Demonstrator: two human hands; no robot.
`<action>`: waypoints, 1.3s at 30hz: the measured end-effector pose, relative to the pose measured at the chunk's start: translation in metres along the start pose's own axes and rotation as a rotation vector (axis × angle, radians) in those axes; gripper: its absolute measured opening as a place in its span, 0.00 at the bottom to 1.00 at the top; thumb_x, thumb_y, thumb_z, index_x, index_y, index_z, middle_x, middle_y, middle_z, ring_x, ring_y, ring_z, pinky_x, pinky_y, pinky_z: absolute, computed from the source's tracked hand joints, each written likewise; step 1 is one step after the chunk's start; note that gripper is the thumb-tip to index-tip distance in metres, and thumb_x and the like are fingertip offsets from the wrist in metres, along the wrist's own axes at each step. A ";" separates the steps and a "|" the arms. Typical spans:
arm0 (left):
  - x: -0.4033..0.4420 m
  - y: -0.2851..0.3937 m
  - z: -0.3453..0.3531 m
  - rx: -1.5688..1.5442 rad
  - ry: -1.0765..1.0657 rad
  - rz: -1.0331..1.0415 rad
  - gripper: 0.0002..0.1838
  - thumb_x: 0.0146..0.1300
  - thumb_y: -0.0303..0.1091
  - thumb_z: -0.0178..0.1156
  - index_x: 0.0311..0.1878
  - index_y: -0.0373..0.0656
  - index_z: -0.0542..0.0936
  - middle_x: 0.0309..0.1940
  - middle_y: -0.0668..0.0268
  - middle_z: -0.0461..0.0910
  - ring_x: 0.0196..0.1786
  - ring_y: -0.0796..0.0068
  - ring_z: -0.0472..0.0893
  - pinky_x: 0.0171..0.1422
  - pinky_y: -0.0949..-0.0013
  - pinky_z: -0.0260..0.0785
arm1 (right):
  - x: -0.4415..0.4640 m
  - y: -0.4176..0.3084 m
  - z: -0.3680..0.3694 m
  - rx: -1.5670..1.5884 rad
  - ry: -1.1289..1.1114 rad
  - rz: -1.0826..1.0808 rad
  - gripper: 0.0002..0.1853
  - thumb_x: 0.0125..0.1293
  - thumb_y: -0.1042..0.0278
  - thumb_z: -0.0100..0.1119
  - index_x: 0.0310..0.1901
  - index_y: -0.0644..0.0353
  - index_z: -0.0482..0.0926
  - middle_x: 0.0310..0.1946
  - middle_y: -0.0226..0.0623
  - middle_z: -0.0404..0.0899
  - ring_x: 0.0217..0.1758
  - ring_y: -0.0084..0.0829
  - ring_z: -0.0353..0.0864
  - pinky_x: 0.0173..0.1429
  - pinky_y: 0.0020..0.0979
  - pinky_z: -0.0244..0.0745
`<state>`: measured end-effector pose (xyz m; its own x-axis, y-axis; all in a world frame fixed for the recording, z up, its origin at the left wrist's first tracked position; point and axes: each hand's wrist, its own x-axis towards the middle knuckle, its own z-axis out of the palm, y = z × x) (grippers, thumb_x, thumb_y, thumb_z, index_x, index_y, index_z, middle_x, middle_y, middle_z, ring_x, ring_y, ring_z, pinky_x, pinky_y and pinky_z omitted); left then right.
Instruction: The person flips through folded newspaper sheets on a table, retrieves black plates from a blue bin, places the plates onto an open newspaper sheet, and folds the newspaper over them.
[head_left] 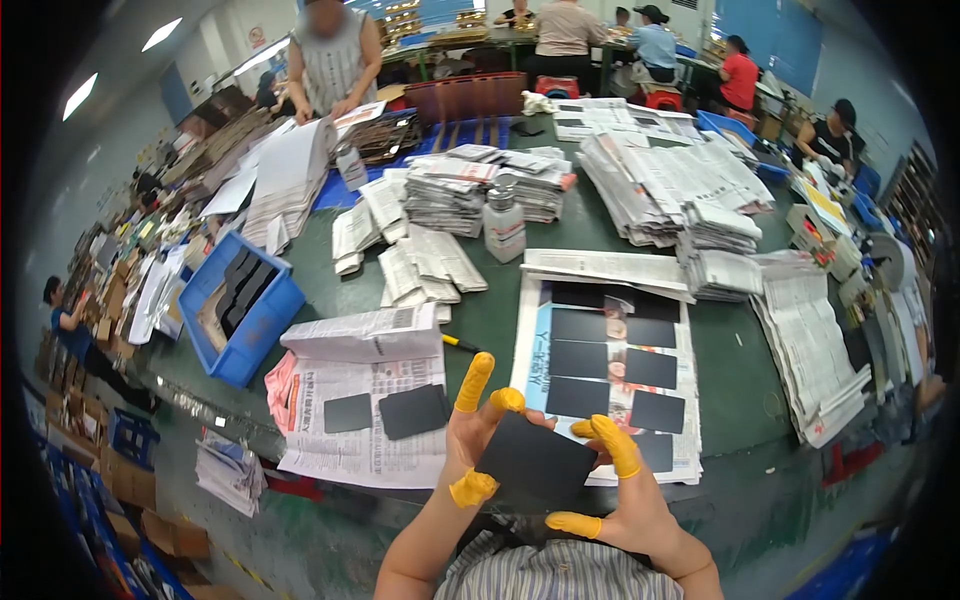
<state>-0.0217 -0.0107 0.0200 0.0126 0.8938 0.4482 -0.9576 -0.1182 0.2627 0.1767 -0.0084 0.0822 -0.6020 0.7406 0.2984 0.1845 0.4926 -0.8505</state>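
A flat black rectangular plate [535,462] is held between my two hands, tilted above the table's front edge. My left hand [470,435] grips its left side, the thumb at the edge and the index finger raised. On the opposite side my right hand [640,505] has fingertips at the upper right edge and the thumb near the lower edge. Yellow finger cots cover several fingertips on both hands. Behind them, similar black plates [578,360] lie in columns on newspaper [532,300]. To the left, a small stack of black plates [413,411] and a single plate [347,413] rest on newsprint.
A blue bin [262,335] with black pieces stands at the left. Folded newspaper bundles [440,190] and a bottle [503,222] are farther back. A yellow-and-black pen [460,343] lies near the newspaper. Another person [335,65] stands across the table.
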 end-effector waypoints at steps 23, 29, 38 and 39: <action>-0.023 -0.082 0.005 0.221 0.214 -0.071 0.37 0.52 0.22 0.66 0.66 0.50 0.65 0.59 0.53 0.70 0.63 0.54 0.70 0.65 0.53 0.66 | -0.032 0.026 -0.033 0.100 0.143 0.140 0.36 0.40 0.64 0.78 0.54 0.62 0.74 0.43 0.41 0.80 0.44 0.31 0.81 0.50 0.29 0.74; -0.029 -0.092 0.025 0.444 0.298 -0.174 0.31 0.67 0.48 0.52 0.70 0.56 0.54 0.65 0.59 0.63 0.67 0.59 0.64 0.67 0.55 0.63 | -0.037 0.035 -0.027 -0.013 0.165 0.192 0.37 0.41 0.61 0.78 0.55 0.62 0.74 0.43 0.39 0.80 0.42 0.32 0.81 0.48 0.29 0.75; -0.046 -0.091 0.034 0.301 0.531 -0.506 0.34 0.70 0.52 0.39 0.71 0.40 0.49 0.69 0.56 0.55 0.70 0.56 0.58 0.73 0.52 0.50 | -0.038 0.039 -0.027 -0.239 0.233 0.173 0.37 0.45 0.61 0.75 0.58 0.57 0.69 0.52 0.36 0.65 0.52 0.30 0.68 0.36 0.22 0.76; -0.043 -0.093 0.037 0.299 0.534 -0.512 0.34 0.70 0.52 0.39 0.71 0.40 0.49 0.69 0.56 0.55 0.70 0.56 0.58 0.73 0.52 0.50 | -0.040 0.041 -0.030 -0.116 0.192 0.248 0.38 0.45 0.62 0.75 0.60 0.56 0.67 0.54 0.35 0.63 0.51 0.29 0.69 0.35 0.21 0.76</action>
<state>0.0776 -0.0542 0.0080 0.2187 0.9458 -0.2400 -0.7514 0.3201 0.5770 0.2314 -0.0039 0.0480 -0.3725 0.9116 0.1736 0.4011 0.3269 -0.8557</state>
